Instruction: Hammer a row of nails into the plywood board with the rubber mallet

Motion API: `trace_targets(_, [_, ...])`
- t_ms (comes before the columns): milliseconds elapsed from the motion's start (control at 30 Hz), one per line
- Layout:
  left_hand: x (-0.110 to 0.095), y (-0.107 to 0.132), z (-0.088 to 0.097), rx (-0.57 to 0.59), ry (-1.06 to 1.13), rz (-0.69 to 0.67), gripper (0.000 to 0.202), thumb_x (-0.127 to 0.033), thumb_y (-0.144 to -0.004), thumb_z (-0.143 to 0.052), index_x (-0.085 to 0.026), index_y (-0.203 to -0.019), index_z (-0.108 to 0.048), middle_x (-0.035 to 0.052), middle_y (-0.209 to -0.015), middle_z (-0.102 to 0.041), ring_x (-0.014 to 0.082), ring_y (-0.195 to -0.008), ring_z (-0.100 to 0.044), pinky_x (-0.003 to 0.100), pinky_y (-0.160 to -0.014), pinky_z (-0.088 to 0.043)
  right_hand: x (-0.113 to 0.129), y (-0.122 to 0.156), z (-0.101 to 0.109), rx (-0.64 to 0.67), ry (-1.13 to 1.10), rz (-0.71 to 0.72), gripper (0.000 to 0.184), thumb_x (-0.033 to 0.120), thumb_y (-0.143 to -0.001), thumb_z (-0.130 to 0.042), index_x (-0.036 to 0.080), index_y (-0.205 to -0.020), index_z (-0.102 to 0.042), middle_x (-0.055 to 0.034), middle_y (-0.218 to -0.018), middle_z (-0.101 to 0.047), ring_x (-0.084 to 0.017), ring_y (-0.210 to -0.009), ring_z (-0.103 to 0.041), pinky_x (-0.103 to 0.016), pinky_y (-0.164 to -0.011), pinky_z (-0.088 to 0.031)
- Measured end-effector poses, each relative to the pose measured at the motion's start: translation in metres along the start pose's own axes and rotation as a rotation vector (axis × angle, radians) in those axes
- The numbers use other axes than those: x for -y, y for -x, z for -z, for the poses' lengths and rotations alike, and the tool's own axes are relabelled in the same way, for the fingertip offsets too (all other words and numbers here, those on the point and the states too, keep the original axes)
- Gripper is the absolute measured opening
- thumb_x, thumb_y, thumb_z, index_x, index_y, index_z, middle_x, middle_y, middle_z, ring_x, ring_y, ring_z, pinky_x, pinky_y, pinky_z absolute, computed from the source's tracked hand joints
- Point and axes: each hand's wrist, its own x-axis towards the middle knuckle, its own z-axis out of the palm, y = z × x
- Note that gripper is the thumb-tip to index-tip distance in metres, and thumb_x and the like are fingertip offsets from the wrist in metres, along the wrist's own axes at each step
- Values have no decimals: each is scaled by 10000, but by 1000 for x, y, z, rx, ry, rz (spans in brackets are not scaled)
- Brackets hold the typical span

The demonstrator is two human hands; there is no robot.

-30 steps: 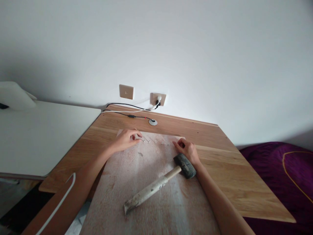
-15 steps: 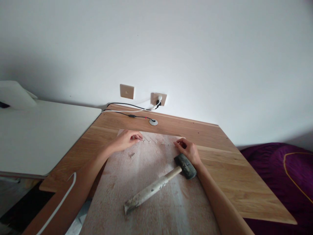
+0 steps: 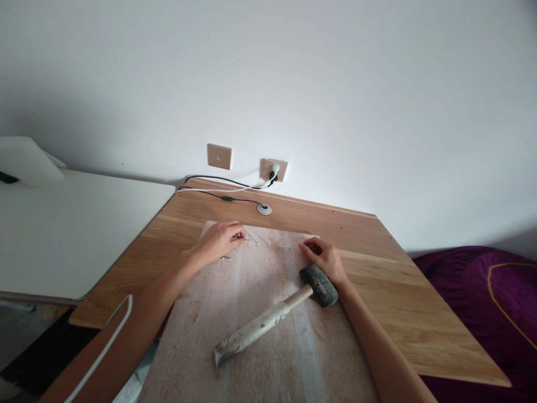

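Observation:
A pale, worn wooden board (image 3: 260, 313) lies under both my hands. Along its far end several small nails (image 3: 269, 243) stand in a row. My left hand (image 3: 224, 239) is pinched at the left end of the row, its fingertips on a small nail (image 3: 248, 239). At the row's right end, my right hand (image 3: 323, 257) is curled with thumb and forefinger close together; whatever lies between them is hidden. Just below that hand rests the black head of a mallet (image 3: 319, 285), its whitish handle slanting towards me. A thin small piece (image 3: 226, 257) lies under my left wrist.
The board lies on a wooden desk (image 3: 398, 296). Cables (image 3: 226, 198) run along its back to a wall socket (image 3: 273, 169) and a round grommet (image 3: 264, 209). A white table (image 3: 104, 224) adjoins on the left. Purple fabric (image 3: 474, 291) is at the right.
My left hand's fingers have closed more tightly at the leftmost nail. The small piece below that wrist looks thinner and differently turned. My right hand and the mallet stay in place.

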Motion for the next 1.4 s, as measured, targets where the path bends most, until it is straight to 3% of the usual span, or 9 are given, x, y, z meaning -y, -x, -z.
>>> trace_targets(233, [-2, 0, 0, -11, 47, 33, 184, -262, -864, -807, -189, -801, -650, -28, -771, -658, 125, -709, -617, 232, -669, -421, 1, 0, 0, -36, -1, -10, 476, 656, -832, -646, 190, -791, -730, -47, -652, -705, -196, -600, -639, -295, -596, -505])
trace_targets(467, [-15, 1, 2, 132, 185, 65, 220, -317, -863, -809, -184, -765, -665, -22, -694, -647, 138, -652, -601, 253, -640, -419, 7, 2, 3, -95, 10, -10, 552, 702, -876, -574, 177, -812, -730, -67, -681, -724, -195, -593, -625, -292, -567, -494])
trace_targets(633, [-17, 2, 1, 78, 119, 23, 157, -298, -894, -787, -180, -953, -701, 17, -878, -691, 161, -775, -654, 258, -707, -463, 30, 4, 12, -54, 68, 52, 444, 628, -876, -629, 205, -797, -741, -51, -676, -722, -192, -589, -611, -304, -613, -489])
trace_targets(733, [-16, 2, -1, 75, 77, 10, 125, -234, -941, -718, -183, -1055, -716, 44, -1022, -706, 155, -796, -674, 266, -756, -492, 58, 9, 14, 50, 99, 135, 330, 530, -914, -655, 228, -817, -748, -39, -735, -739, -192, -656, -648, -291, -658, -494])
trace_targets(867, [-15, 3, -4, 109, 67, -17, 155, -136, -969, -631, -189, -1056, -747, 55, -1030, -749, 190, -914, -710, 286, -846, -515, 97, 20, 2, 355, 327, 377, 231, 315, -1016, -577, 214, -891, -744, -48, -846, -749, -180, -737, -681, -274, -700, -478])
trace_targets(1000, [-12, 3, -6, 107, 40, -42, 232, -93, -968, -597, -198, -1088, -766, 65, -1075, -771, 216, -1010, -711, 315, -917, -519, 111, 28, -15, 472, 504, 395, 136, 246, -1002, -626, 217, -1019, -758, -56, -928, -774, -194, -800, -726, -266, -705, -470])
trace_targets(1100, [-10, 3, -7, 106, 14, -35, 204, -124, -981, -603, -199, -1061, -776, 63, -1055, -769, 214, -988, -712, 311, -904, -518, 104, 28, -17, 416, 463, 340, 177, 294, -1019, -606, 214, -1082, -752, -54, -927, -786, -190, -768, -733, -269, -703, -475])
trace_targets(1200, [-8, 3, -9, 87, -3, -15, 198, -154, -998, -593, -213, -1015, -782, 49, -999, -760, 199, -944, -708, 294, -876, -514, 95, 23, -10, 281, 440, 289, 238, 319, -1039, -539, 211, -1005, -748, -50, -849, -777, -193, -728, -720, -275, -691, -472])
trace_targets(1400, [-5, 1, -12, 70, -12, -40, 211, -167, -1007, -581, -221, -986, -784, 36, -958, -754, 179, -901, -701, 283, -858, -510, 95, 6, 5, 74, 627, 158, 227, 335, -1022, -555, 237, -929, -738, -46, -848, -798, -205, -730, -730, -271, -644, -425])
